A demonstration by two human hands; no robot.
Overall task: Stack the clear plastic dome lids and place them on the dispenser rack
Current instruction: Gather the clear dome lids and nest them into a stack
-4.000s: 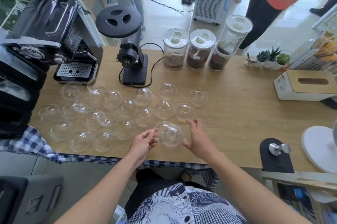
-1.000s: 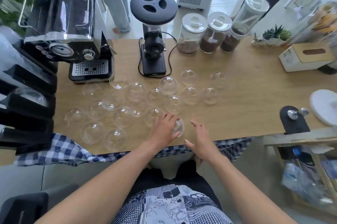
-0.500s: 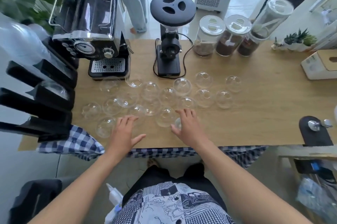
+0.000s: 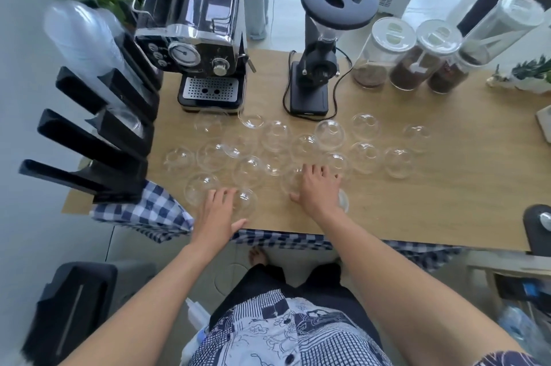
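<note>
Several clear plastic dome lids [image 4: 366,157] lie scattered, dome up, across the wooden table [image 4: 447,186]. My left hand [image 4: 219,213] lies palm down near the front edge, fingers spread, its fingertips touching one lid [image 4: 247,201] and next to another [image 4: 200,188]. My right hand [image 4: 317,189] is flat, fingers apart, over a lid [image 4: 290,182]. The rim of a short lid stack [image 4: 343,201] pokes out from under its right side. The black dispenser rack [image 4: 98,139] stands at the table's left end, with a tall stack of clear cups [image 4: 83,40] in its upper slot.
An espresso machine [image 4: 196,37] and a coffee grinder [image 4: 316,67] stand behind the lids. Three jars [image 4: 417,58] sit at the back right. A checked cloth [image 4: 155,213] hangs over the front edge. People stand beyond the table.
My left hand has left the small stack and moved left onto the front lids. My right hand has moved over the stack and the lid beside it.
</note>
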